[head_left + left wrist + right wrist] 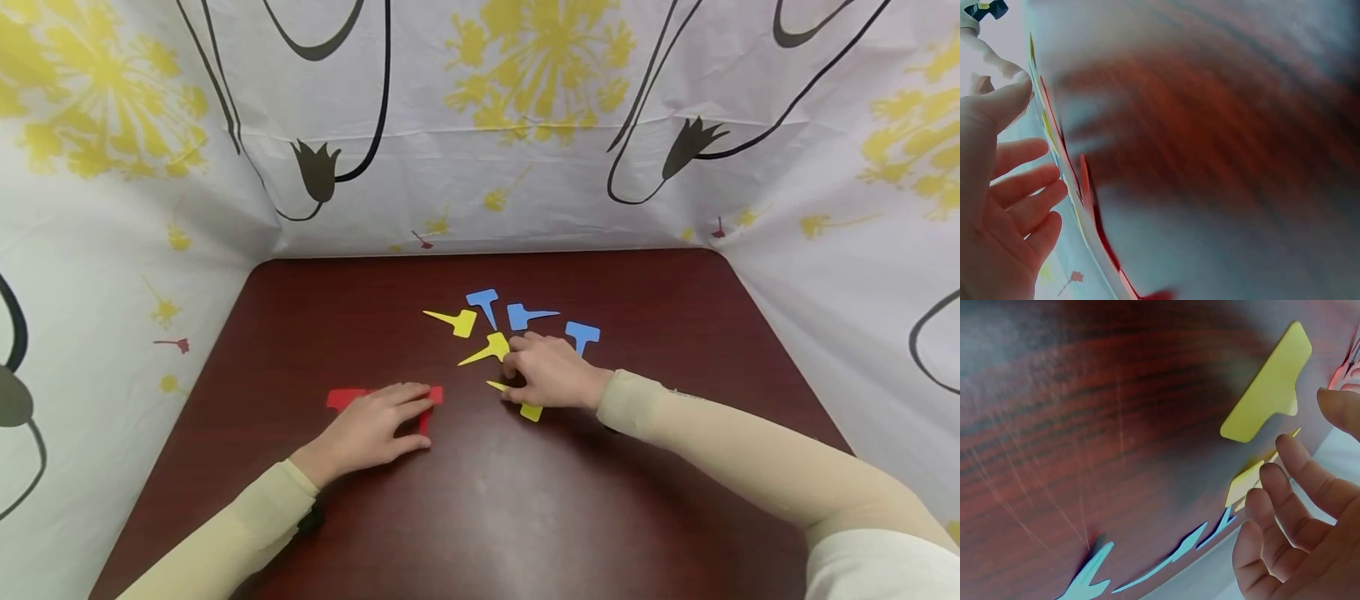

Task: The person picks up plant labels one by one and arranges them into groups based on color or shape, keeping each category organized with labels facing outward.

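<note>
Over red T-shaped plant labels (345, 398) on the table, my left hand (367, 433) lies palm down, with fingers loosely extended and partly hiding them. In the left wrist view the fingers (1029, 187) are apart from one another beside the red labels' edges. My right hand (551, 371) reaches over a yellow plant label (531, 412), its thumb crossing the stem in the head view. In the right wrist view a gap shows between thumb and fingers, and the yellow label's broad head (1269, 384) sits beside the fingertips. Another yellow label (495, 346) lies by the index finger.
Beyond the right hand lie a third yellow label (463, 323) and blue labels (482, 297), (517, 317), with one more blue label (582, 335) behind the wrist. The dark wooden table (480, 517) meets a flower-patterned curtain (465, 192) on three sides.
</note>
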`<state>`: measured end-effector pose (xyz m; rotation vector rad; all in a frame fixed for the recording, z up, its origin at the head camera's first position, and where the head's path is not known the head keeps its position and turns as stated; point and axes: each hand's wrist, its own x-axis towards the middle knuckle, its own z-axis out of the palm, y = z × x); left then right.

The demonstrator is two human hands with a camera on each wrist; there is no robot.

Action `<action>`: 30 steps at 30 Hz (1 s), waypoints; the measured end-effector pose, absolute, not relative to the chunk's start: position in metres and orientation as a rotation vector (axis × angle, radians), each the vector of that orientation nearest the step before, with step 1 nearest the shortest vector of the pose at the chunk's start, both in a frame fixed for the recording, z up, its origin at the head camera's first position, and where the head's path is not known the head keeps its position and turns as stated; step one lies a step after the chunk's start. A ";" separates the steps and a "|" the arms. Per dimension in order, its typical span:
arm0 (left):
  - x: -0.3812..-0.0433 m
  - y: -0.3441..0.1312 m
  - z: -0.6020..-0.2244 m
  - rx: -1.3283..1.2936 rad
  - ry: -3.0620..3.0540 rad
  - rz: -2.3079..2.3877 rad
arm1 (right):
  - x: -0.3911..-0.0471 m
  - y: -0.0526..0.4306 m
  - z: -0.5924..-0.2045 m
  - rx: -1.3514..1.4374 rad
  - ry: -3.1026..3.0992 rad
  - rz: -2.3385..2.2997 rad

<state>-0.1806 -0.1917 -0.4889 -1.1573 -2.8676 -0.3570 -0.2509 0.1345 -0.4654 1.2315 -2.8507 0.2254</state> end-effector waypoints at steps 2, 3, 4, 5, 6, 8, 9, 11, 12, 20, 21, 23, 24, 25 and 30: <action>-0.181 -0.192 -0.490 -1.165 -2.866 -0.334 | -0.249 0.135 -0.467 1.228 -2.848 0.220; -0.181 -0.192 -0.491 -1.173 -2.863 -0.323 | -0.249 0.135 -0.468 1.229 -2.847 0.215; -0.181 -0.192 -0.491 -1.185 -2.858 -0.314 | -0.248 0.135 -0.470 1.233 -2.845 0.210; -0.181 -0.192 -0.492 -1.193 -2.854 -0.307 | -0.248 0.135 -0.471 1.236 -2.844 0.204; -0.181 -0.192 -0.493 -1.200 -2.848 -0.302 | -0.247 0.135 -0.472 1.239 -2.841 0.203; -0.181 -0.192 -0.494 -1.209 -2.842 -0.296 | -0.247 0.136 -0.474 1.246 -2.833 0.198; -0.181 -0.192 -0.494 -1.213 -2.840 -0.294 | -0.247 0.136 -0.475 1.250 -2.830 0.197; -0.182 -0.192 -0.494 -1.216 -2.843 -0.286 | -0.246 0.135 -0.476 1.257 -2.821 0.197; -0.182 -0.191 -0.494 -1.220 -2.844 -0.283 | -0.246 0.135 -0.476 1.259 -2.819 0.198; -0.182 -0.192 -0.492 -1.232 -2.847 -0.276 | -0.245 0.132 -0.474 1.280 -2.816 0.219; -0.182 -0.192 -0.492 -1.233 -2.845 -0.276 | -0.245 0.132 -0.474 1.292 -2.802 0.214; -0.183 -0.192 -0.492 -1.236 -2.842 -0.276 | -0.245 0.132 -0.475 1.319 -2.764 0.197; -0.183 -0.191 -0.492 -1.238 -2.841 -0.279 | -0.245 0.133 -0.475 1.337 -2.743 0.186; -0.183 -0.191 -0.492 -1.239 -2.840 -0.278 | -0.245 0.133 -0.475 1.357 -2.724 0.181; -0.183 -0.191 -0.492 -1.242 -2.841 -0.288 | -0.247 0.132 -0.476 1.479 -2.637 0.153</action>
